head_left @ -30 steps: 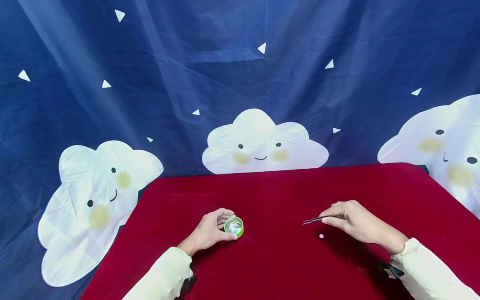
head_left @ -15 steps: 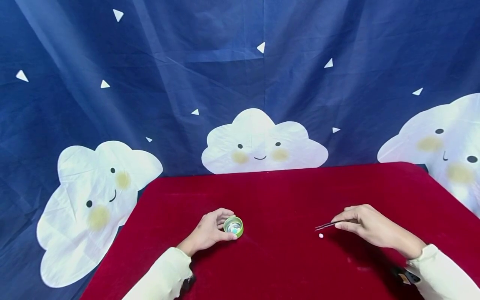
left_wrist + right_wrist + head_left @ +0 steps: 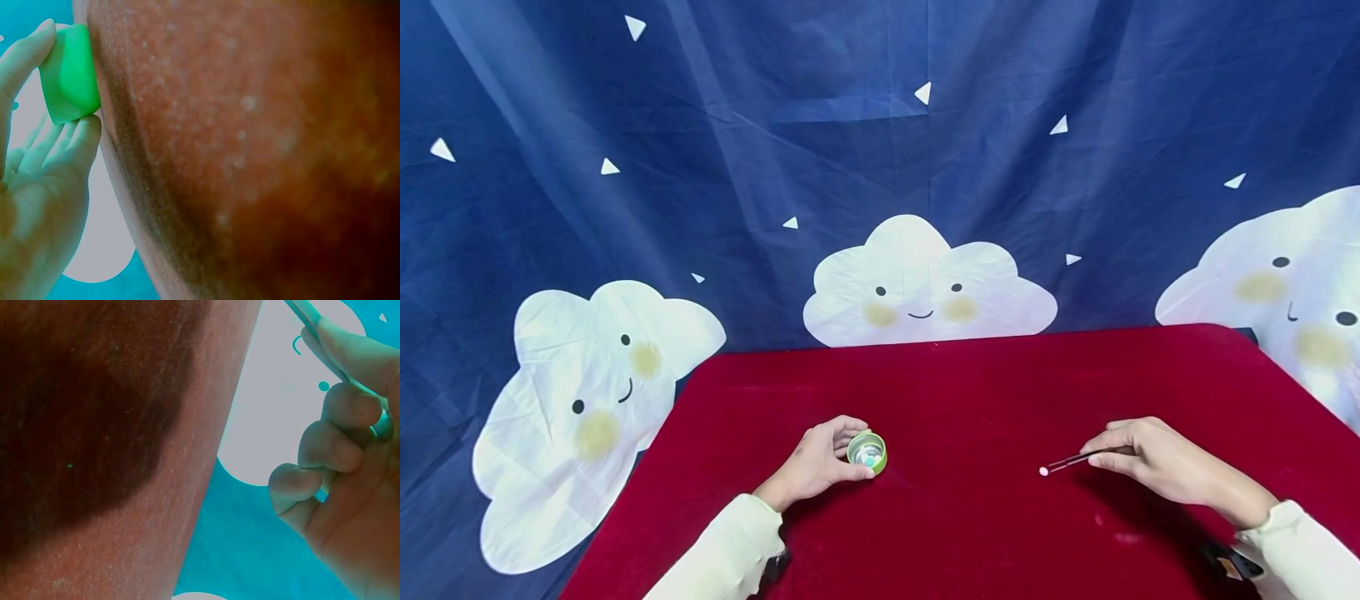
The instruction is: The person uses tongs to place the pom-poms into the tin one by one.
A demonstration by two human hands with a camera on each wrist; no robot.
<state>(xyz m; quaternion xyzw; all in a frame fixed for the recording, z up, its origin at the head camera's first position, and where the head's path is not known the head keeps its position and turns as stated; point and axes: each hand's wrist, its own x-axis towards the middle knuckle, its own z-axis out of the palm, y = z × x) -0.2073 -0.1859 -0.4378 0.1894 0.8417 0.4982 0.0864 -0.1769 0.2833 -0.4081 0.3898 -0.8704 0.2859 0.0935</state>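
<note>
My left hand [image 3: 820,458] holds a small round green tin [image 3: 881,463] between thumb and fingers on the red cloth. Inside the tin lie small pale and mint-coloured pieces [image 3: 870,460]. In the left wrist view the tin's green side [image 3: 72,78] shows between the thumb and fingertips. On the right, my right hand [image 3: 1157,458] pinches a pair of dark tweezers [image 3: 1078,458], pointing left. Their tips are right at a small pale pink round piece [image 3: 1043,472]. The right wrist view shows the tweezers [image 3: 325,350] under the thumb, the other fingers curled; their tips are out of that frame.
A red velvety cloth [image 3: 955,533] covers the table, whose far edge meets a dark blue curtain [image 3: 865,150] printed with white clouds and triangles. Dark wrist devices [image 3: 1232,561] sit under the pale sleeves.
My right hand has moved right and slightly nearer, bringing the tweezers' tips from left of and beyond the pink piece to right at it. The left hand and tin stay in place.
</note>
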